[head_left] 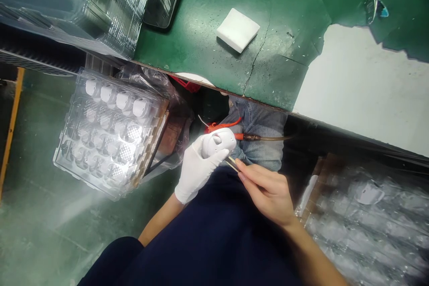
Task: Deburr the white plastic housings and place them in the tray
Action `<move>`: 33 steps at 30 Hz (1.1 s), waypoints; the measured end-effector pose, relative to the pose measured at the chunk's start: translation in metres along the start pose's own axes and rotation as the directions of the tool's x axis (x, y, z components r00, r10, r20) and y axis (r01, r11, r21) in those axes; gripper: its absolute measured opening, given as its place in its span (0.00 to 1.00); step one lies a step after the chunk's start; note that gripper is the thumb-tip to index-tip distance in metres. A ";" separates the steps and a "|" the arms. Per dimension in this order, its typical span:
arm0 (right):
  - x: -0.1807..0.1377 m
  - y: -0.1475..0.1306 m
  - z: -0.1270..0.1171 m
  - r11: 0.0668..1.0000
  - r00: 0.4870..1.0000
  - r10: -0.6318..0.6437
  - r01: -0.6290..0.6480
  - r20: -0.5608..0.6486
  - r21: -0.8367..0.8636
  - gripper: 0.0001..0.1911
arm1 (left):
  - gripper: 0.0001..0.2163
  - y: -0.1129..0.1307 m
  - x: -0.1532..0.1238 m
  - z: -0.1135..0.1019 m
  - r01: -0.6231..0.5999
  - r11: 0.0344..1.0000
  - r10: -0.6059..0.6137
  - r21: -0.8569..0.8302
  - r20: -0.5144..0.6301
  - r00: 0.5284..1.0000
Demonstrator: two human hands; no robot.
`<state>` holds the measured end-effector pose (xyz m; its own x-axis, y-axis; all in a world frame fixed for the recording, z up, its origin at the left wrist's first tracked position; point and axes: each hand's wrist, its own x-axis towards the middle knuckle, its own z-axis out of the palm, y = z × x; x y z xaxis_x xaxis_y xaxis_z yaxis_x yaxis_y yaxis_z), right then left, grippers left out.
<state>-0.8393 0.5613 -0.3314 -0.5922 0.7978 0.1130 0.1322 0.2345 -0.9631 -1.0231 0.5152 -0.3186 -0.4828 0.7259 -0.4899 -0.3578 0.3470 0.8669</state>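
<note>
My left hand (197, 167), in a white glove, is closed around a rounded white plastic shell (219, 141) with an oval opening in it. My bare right hand (268, 187) pinches slim metal tweezers (233, 164) between thumb and fingers. Their tips reach up to the lower edge of the shell, beside my gloved thumb; the very ends are hidden. Behind the shell, a red-orange air gun (238, 136) with a brown hose (273, 138) lies across my jeans (263, 154).
A green bench (284, 9) carries a white foam block (237, 30), stacked clear plastic trays (110, 4) and a white sheet (365, 85). At left stands a clear tray (72, 120) holding several white shells. More clear trays (365, 232) sit at lower right.
</note>
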 end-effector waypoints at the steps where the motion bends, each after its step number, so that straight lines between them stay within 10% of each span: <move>1: 0.000 0.000 0.001 1.000 1.000 0.000 0.000 -0.005 0.002 0.27 | 0.16 0.001 0.000 0.001 -0.008 1.000 0.008 -0.007 0.000 1.000; 7: -0.009 0.018 0.004 0.994 0.988 0.110 -0.108 -0.112 0.025 0.20 | 0.18 0.002 0.002 0.004 0.008 0.999 -0.008 -0.053 0.013 1.000; 12: -0.008 0.040 0.012 0.902 0.861 0.421 -0.365 -0.284 0.232 0.11 | 0.18 0.000 0.002 0.004 0.054 0.994 -0.054 -0.095 -0.001 0.999; 20: 0.010 0.036 0.031 0.583 0.800 0.600 -0.450 0.016 0.677 0.18 | 0.21 -0.004 0.011 0.010 0.175 0.918 -0.129 -0.357 0.150 0.980; 25: 0.019 0.033 0.016 0.421 0.750 0.653 -0.470 0.100 0.776 0.23 | 0.33 -0.015 0.012 -0.014 -0.001 0.996 0.023 -0.085 0.260 0.965; 27: 0.023 0.034 0.009 0.396 0.726 0.675 -0.506 0.131 0.766 0.25 | 0.45 -0.020 0.017 -0.026 -0.344 0.926 0.250 0.156 0.430 0.868; 29: 0.025 0.035 0.004 0.367 0.704 0.682 -0.562 0.196 0.741 0.27 | 0.42 -0.025 0.024 -0.032 -0.671 0.680 0.378 0.295 0.643 0.666; 31: 0.027 0.036 0.001 0.337 0.693 0.669 -0.607 0.270 0.720 0.29 | 0.33 -0.029 0.031 -0.032 -0.823 0.473 0.374 0.314 0.774 0.510; 33: 0.028 0.037 0.002 0.332 0.693 0.657 -0.619 0.297 0.712 0.29 | 0.31 -0.034 0.035 -0.029 -0.852 0.436 0.352 0.288 0.817 0.456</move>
<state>-0.8523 0.5916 -0.3644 -0.5596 0.5425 -0.6265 -0.1556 -0.8113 -0.5635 -1.0511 0.5115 -0.3682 0.3072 0.9387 0.1567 0.4859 -0.2963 0.8223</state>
